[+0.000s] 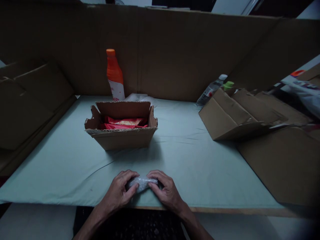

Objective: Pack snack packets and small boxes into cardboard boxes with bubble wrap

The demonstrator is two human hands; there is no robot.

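Close to the table's front edge, a small bundle of clear bubble wrap (142,184) lies between my two hands. My left hand (122,188) is closed around its left end, thumb on the near side. The right end is pinched between the thumb and fingers of my right hand (165,189). Whether anything is inside the wrap cannot be made out. Beyond my hands stands an open cardboard box (122,140) with red packets (125,123) inside it.
An orange bottle (115,73) stands behind the box, beside crumpled clear plastic (140,97). At the right, a clear bottle (211,90) leans near a tilted cardboard box (225,115). Cardboard walls (175,53) border the back and sides of the cloth-covered table (185,160).
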